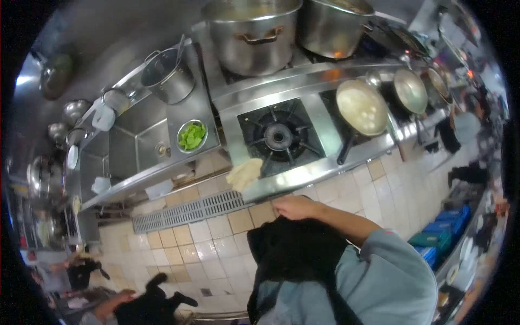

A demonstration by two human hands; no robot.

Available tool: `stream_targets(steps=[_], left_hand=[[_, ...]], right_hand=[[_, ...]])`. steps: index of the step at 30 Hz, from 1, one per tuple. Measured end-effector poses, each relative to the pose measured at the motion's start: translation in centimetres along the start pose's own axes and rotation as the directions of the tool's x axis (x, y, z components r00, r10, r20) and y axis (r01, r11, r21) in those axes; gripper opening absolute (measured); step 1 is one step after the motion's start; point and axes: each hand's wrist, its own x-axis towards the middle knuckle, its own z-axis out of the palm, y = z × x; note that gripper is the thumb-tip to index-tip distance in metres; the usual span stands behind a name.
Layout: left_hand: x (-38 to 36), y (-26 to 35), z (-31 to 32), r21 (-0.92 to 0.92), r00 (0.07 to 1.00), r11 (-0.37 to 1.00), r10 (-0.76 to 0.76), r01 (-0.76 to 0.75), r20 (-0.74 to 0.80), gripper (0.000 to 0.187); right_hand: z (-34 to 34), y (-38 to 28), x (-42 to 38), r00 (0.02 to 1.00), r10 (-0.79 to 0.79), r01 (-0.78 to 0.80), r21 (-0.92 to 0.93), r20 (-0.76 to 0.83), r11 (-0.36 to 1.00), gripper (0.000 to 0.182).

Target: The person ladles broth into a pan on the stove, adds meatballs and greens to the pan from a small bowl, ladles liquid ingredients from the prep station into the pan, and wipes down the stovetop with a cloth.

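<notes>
My right hand [295, 207] is in front of the black apron [300, 249], its fingers curled and closed. What they hold, if anything, is hidden. Beyond the hand is the stove's front edge, with a bare burner [278, 136] above it. A pale cloth or glove [245, 173] drapes over the stove's left front corner. On the burner to the right sits a frying pan [362, 107] with whitish contents, its dark handle pointing toward me. A metal bowl of cut green leaves or vegetables [192, 136] stands on the counter left of the stove. My left hand is out of view.
Two large stockpots [254, 40] [336, 30] stand at the back. Another pan [410, 91] is further right. At left are a sink [135, 135] and a tall metal pot [168, 78]. A floor drain grate [189, 211] crosses the tiles. Other people [146, 303] are at lower left.
</notes>
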Motion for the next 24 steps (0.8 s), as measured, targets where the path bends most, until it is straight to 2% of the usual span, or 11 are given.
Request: stream_targets(steps=[4, 8, 10, 12, 14, 15, 18, 20, 22, 23, 24], left_hand=[[3.3, 5.9, -4.8, 0.025, 0.996, 0.999, 0.033, -0.035, 0.083, 0.035], [6.2, 13.6, -9.1, 0.037, 0.98, 0.99, 0.127, -0.134, 0.156, 0.035], [6.6, 19.9, -8.9, 0.033, 0.957, 0.977, 0.201, -0.212, 0.209, 0.035], [6.3, 26.5, -7.0, 0.028, 0.922, 0.952, 0.287, -0.305, 0.258, 0.035], [4.9, 33.4, -2.7, 0.019, 0.867, 0.912, 0.384, -0.41, 0.319, 0.04], [4.1, 36.2, -0.3, 0.027, 0.824, 0.886, 0.418, -0.462, 0.382, 0.04], [-1.2, 42.9, 8.5, 0.067, 0.698, 0.786, 0.502, -0.615, 0.511, 0.044], [-5.0, 45.3, 14.4, 0.242, 0.575, 0.557, 0.561, -0.794, 0.596, 0.048], [-11.1, 46.6, 20.0, 0.221, 0.349, 0.273, 0.655, -0.937, 0.67, 0.051], [-12.6, 46.5, 22.9, 0.171, 0.269, 0.209, 0.67, -0.963, 0.692, 0.052], [-14.0, 46.3, 25.7, 0.124, 0.19, 0.146, 0.679, -0.982, 0.709, 0.052]], right_hand=[[4.5, -1.8, -2.8, 0.983, 0.115, -0.103, 0.09, -0.14, 0.991, 0.024], [7.8, -1.1, -7.8, 0.972, 0.21, -0.199, 0.106, -0.107, 0.974, 0.027], [7.9, -1.1, -10.6, 0.955, 0.266, -0.256, 0.092, -0.128, 0.962, 0.028], [6.2, -2.5, -13.0, 0.843, 0.465, -0.414, 0.225, -0.269, 0.882, 0.028], [7.3, -2.2, -15.1, 0.779, 0.527, -0.445, 0.294, -0.339, 0.846, 0.028], [7.8, -2.1, -16.0, 0.716, 0.579, -0.467, 0.349, -0.391, 0.813, 0.028], [9.0, -2.1, -18.4, 0.678, 0.636, -0.493, 0.415, -0.368, 0.765, 0.028], [10.7, -0.8, -20.4, 0.68, 0.642, -0.51, 0.401, -0.354, 0.761, 0.029], [11.1, -0.3, -22.4, 0.62, 0.673, -0.494, 0.466, -0.404, 0.734, 0.03], [11.1, 0.2, -23.6, 0.621, 0.67, -0.486, 0.471, -0.406, 0.736, 0.03], [11.2, 0.6, -24.8, 0.568, 0.723, -0.509, 0.523, -0.393, 0.684, 0.031]])
